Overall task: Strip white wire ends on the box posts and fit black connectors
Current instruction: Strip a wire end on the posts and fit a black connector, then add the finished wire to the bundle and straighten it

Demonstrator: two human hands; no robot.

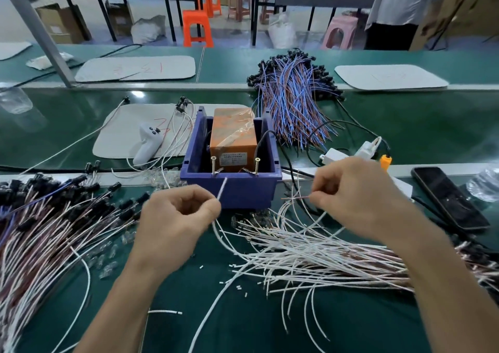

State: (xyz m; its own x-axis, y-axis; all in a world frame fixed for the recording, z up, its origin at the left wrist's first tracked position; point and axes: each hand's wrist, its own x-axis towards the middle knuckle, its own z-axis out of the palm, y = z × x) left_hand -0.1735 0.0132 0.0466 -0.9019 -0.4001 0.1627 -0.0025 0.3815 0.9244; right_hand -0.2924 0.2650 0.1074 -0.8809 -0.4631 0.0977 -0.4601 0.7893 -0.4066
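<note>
Both grips clamp wires: left hand [175, 217] white wire [222, 190], right hand [356, 196] bared wire [295, 198]; blue box [237, 188] ahead.

Two hands [175, 217] [359, 193], two posts [213, 165] [256, 166], one box [243, 190]

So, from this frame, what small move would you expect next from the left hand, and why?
Probably raising the left hand so its white wire end meets the left post. That end looks unstripped, points up toward the post and sits just short of it, while the right hand pinches a second wire with a bare-looking tip.
</note>
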